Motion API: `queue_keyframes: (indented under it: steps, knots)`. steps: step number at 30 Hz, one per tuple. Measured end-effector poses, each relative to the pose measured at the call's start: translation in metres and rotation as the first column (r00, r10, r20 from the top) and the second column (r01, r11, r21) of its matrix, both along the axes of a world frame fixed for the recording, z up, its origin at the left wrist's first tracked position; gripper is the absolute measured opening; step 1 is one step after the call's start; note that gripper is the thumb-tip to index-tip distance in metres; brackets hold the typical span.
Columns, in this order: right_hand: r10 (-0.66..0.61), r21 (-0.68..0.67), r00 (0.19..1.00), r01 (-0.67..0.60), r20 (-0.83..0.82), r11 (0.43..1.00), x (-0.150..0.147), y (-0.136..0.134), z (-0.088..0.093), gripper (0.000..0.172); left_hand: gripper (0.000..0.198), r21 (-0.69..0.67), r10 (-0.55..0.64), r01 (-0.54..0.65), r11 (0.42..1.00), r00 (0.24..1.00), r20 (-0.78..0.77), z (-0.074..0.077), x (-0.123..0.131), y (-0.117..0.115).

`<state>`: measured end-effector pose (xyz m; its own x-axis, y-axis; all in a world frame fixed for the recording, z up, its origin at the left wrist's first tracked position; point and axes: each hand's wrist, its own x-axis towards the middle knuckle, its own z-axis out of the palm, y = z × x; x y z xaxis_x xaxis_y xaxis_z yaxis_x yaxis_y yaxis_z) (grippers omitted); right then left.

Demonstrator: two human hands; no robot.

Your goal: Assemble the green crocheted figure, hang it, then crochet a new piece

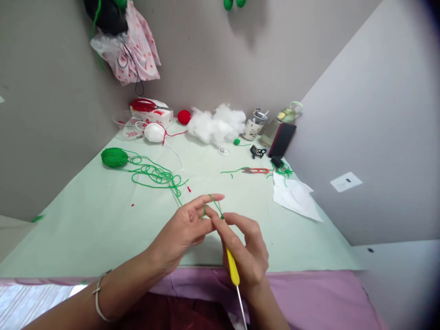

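Observation:
My right hand (245,250) grips a crochet hook (233,268) by its yellow handle, with the metal shaft pointing down toward me. At the hook's upper end, a small bit of green yarn (216,204) runs up to my left hand (187,224). The strand passes over the left index finger, which is stretched out, while the thumb and other fingers close together on the yarn. Both hands meet above the near part of the table. From the left hand, the strand leads back to loose green loops (156,175) and a green yarn ball (114,157).
White stuffing (216,124), a red yarn ball (184,117) and a white yarn ball (154,132) lie at the back. Orange thread snips (256,170), a black claw clip (257,151), a phone (282,140) and white paper (295,195) are on the right. Red-handled scissors (144,105) rest on a box.

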<state>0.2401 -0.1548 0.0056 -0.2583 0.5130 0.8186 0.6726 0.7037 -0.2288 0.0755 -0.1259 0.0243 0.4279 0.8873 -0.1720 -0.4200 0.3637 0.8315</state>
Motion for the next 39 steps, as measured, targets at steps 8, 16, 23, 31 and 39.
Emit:
queue_keyframes:
  steps: [8, 16, 23, 31, 39]
  knots:
    - [0.032, -0.342, 0.702, -0.386, -0.712, 0.857, -0.003, 0.005, 0.008, 0.024, 0.03, -0.054, -0.004, 0.01, 0.999, 0.994, 0.106, 0.004, 0.0, 0.0]
    - [-0.009, -0.407, 0.751, -0.348, -0.661, 0.845, -0.002, 0.006, 0.01, 0.023, 0.028, 0.051, -0.011, 0.013, 0.999, 0.999, -0.054, -0.004, 0.001, -0.001]
    - [-0.02, -0.22, 0.949, -0.053, -0.313, 0.974, -0.007, -0.002, -0.009, 0.042, 0.039, -0.019, 0.071, -0.071, 0.997, 0.997, 0.0, -0.003, 0.006, -0.002]
    - [-0.031, -0.301, 0.757, -0.222, -0.653, 0.927, -0.002, 0.002, 0.003, 0.026, 0.031, -0.163, 0.028, 0.0, 0.987, 0.985, 0.172, -0.004, 0.002, 0.002]
    - [-0.019, -0.408, 0.668, -0.431, -0.744, 0.804, -0.005, 0.008, 0.0, 0.02, 0.03, -0.042, 0.041, -0.038, 0.998, 0.997, 0.06, -0.003, 0.006, -0.003]
